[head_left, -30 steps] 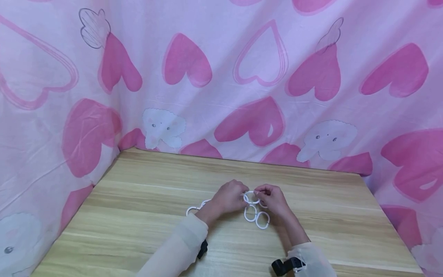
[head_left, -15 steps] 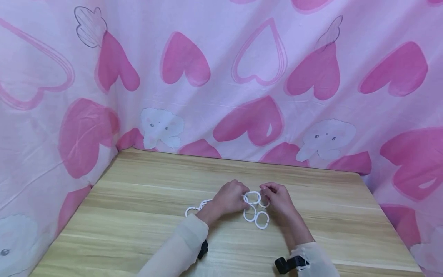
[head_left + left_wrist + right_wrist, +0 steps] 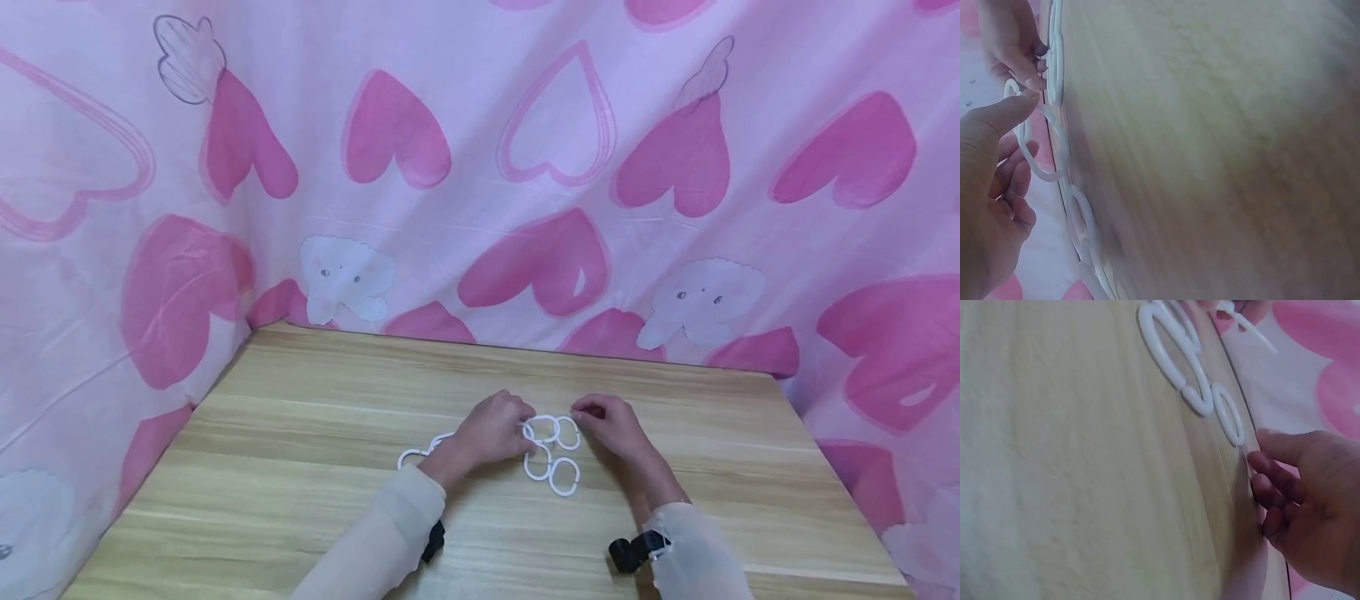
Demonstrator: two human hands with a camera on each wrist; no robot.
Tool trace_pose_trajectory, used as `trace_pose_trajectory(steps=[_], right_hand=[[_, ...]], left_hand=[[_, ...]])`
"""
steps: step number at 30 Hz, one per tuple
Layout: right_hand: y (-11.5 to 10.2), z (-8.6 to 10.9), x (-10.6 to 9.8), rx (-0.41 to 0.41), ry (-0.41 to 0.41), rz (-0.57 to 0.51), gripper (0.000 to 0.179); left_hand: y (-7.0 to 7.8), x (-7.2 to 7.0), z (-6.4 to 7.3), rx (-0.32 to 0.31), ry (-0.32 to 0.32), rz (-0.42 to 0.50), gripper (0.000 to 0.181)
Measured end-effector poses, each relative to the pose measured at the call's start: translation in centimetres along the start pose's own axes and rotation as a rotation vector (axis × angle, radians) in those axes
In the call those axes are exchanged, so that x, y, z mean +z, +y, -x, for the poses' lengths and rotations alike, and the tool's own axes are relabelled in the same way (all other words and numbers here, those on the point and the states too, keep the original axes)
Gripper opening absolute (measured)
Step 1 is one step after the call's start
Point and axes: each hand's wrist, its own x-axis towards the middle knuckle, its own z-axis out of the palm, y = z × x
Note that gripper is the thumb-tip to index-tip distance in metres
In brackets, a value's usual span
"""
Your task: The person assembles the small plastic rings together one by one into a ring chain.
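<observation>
My left hand (image 3: pixel 495 429) pinches a white plastic C-shaped chain link (image 3: pixel 1047 177) between thumb and finger, and another link hooks through it. Just right of these, a separate-looking link (image 3: pixel 578 433) lies on the wooden table (image 3: pixel 337 533). My right hand (image 3: pixel 611 425) is beside that link, its fingers loosely bent, with its fingertips (image 3: pixel 1262 436) a little off the rim and nothing between them. Two more links, one upper (image 3: pixel 537 480) and one lower (image 3: pixel 564 495), lie nearer the front. Part of the chain is hidden behind my left hand.
More white links (image 3: pixel 411 452) trail out on the table left of my left wrist. A pink curtain (image 3: pixel 480 192) with hearts stands along the back and left table edges. Black wrist cameras (image 3: pixel 626 554) sit at both sleeves.
My right hand has drawn back to the right from the links, and the rightmost link now shows fully on the table. My left hand keeps its grip in nearly the same place.
</observation>
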Motion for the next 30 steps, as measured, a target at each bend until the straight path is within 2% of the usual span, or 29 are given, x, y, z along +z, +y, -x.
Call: trace_pose_trajectory(steps=[5, 9, 13, 17, 20, 27, 30], right_hand=[[-0.4, -0.6, 0.0, -0.054, -0.099, 0.042, 0.011], [-0.6, -1.0, 0.1, -0.084, -0.105, 0.102, 0.005], [-0.8, -1.1, -0.2, -0.028, -0.085, 0.167, 0.005], [-0.9, -1.1, -1.1, 0.050, -0.081, 0.299, 0.010], [-0.9, -1.1, -1.6, 0.062, -0.091, 0.358, 0.010], [-0.7, -1.5, -1.3, -0.081, -0.163, 0.220, 0.011], [-0.9, -1.7, -1.1, -0.105, -0.185, 0.213, 0.006]], left_hand=[[-0.1, 0.0, 0.1, -0.007, 0.001, 0.018, 0.020], [-0.1, 0.0, 0.1, -0.012, -0.001, 0.027, 0.024], [-0.1, 0.0, 0.0, -0.015, -0.002, 0.030, 0.025], [-0.1, 0.0, 0.0, -0.014, -0.005, 0.024, 0.024], [-0.1, 0.0, 0.0, -0.020, -0.010, 0.033, 0.026], [0.0, 0.0, 0.2, -0.039, -0.030, 0.064, 0.035], [0.0, 0.0, 0.2, -0.037, -0.027, 0.069, 0.035]])
